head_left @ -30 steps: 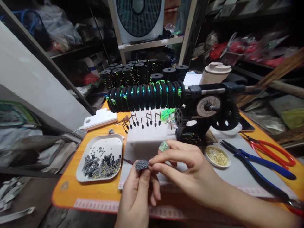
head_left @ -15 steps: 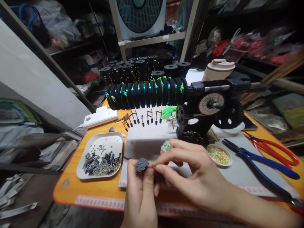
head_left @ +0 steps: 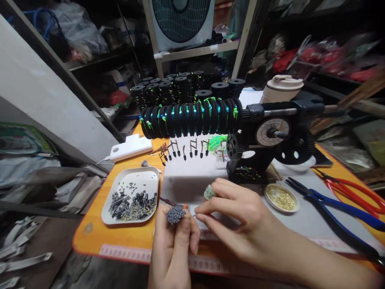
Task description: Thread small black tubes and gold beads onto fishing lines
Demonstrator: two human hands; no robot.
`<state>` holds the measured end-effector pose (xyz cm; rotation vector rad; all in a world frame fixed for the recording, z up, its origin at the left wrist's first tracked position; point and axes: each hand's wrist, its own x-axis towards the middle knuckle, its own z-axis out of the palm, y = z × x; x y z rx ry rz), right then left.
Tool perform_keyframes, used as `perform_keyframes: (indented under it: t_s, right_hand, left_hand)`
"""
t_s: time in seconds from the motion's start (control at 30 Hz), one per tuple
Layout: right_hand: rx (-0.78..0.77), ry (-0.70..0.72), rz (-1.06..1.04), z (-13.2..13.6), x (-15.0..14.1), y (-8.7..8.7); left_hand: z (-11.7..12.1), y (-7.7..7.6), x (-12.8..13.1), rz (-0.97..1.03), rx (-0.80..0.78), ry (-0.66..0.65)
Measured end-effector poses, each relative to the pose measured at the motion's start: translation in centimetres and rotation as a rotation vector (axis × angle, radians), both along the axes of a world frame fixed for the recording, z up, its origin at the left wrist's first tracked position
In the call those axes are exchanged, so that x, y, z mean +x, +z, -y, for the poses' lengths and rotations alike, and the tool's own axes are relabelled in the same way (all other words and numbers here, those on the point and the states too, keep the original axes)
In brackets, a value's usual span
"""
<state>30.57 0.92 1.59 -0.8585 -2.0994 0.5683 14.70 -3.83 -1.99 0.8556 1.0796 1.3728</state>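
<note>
My left hand (head_left: 174, 249) is closed round a tight bundle of small grey rods (head_left: 175, 214), held upright at the table's front edge. My right hand (head_left: 237, 218) pinches something very thin right beside the bundle's top, with a small greenish lump (head_left: 208, 192) tucked against its thumb. Just left of the hands lies a white tray (head_left: 132, 196) of small dark pieces. Behind them stands a black winding machine (head_left: 264, 140) with a row of black spools (head_left: 192, 118) wound with green and blue line.
On the orange table (head_left: 120, 241): a small dish of gold bits (head_left: 281, 198), blue-handled pliers (head_left: 331, 216), red-handled cutters (head_left: 355, 190), a white power bank (head_left: 130, 147), a row of small weights on a white block (head_left: 183, 152), a cream cup (head_left: 281, 90), stacked black spools (head_left: 168, 90).
The bundle in my left hand has sunk a little lower and my right fingertips have drawn slightly away from it. The view has shifted a bit to the right.
</note>
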Motion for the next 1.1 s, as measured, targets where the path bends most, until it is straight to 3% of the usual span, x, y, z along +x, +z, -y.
perform_keyframes:
  t_s: [0.27,0.43,0.6,0.77,0.9,1.0,1.1]
  right_hand:
    - [0.089,0.022,-0.074,-0.4,0.2,0.0]
    - [-0.004,0.017,-0.133,-0.4,0.3,0.3]
    - [-0.051,0.005,-0.139,0.1,-0.1,0.4]
    - [-0.035,0.033,-0.174,-0.1,0.4,0.2]
    - [-0.004,0.004,-0.173,-0.5,1.1,0.3]
    - [0.002,-0.025,-0.188,-0.6,1.2,0.3]
    - [-0.029,-0.022,-0.208,-0.4,0.8,0.4]
  left_hand:
    - [-0.1,0.2,0.0,-0.062,-0.064,-0.001]
    - [-0.1,0.1,0.4,-0.041,-0.074,0.018]
    - [-0.5,0.4,1.2,0.105,0.153,0.227]
    - [-1.4,1.3,0.7,0.174,0.440,0.316]
    - [-2.1,2.2,-0.4,0.118,0.450,0.449]
    - [-2.1,2.3,-0.6,0.140,0.384,0.314]
    - [-2.0,1.8,-0.2,0.011,0.251,0.230]
